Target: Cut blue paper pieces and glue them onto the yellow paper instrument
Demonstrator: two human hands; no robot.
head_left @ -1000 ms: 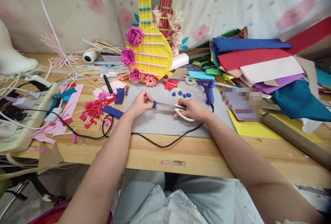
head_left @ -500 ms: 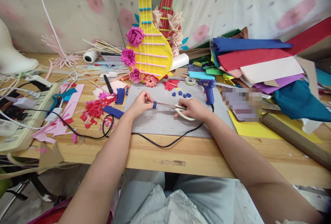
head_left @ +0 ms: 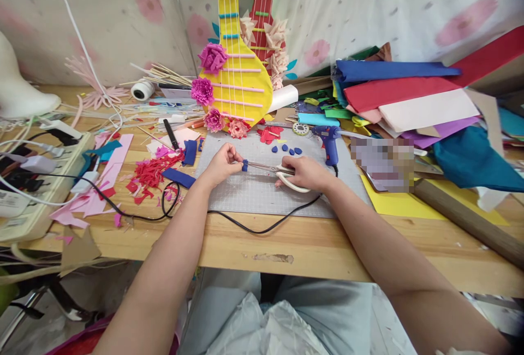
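Observation:
Between the fingertips of my left hand (head_left: 224, 165) is a small piece of blue paper (head_left: 245, 165). My right hand (head_left: 305, 173) grips the white-handled scissors (head_left: 291, 179), whose blades point left and meet the blue piece. Both hands are over the grey cutting mat (head_left: 245, 196). Several small blue petal shapes (head_left: 285, 148) lie on the mat beyond the scissors. Behind them rest some red paper cut-outs (head_left: 270, 134).
A blue glue gun (head_left: 329, 145) stands right of my right hand; a black cord (head_left: 262, 232) loops along the mat's front. Red paper scraps (head_left: 153, 172) and blue strips (head_left: 179, 177) lie left. A yellow paper-covered instrument (head_left: 241, 82) stands behind. Coloured paper (head_left: 426, 109) is piled right.
The scissor blades look slightly more apart at the blue paper piece. Both hands stay in nearly the same place.

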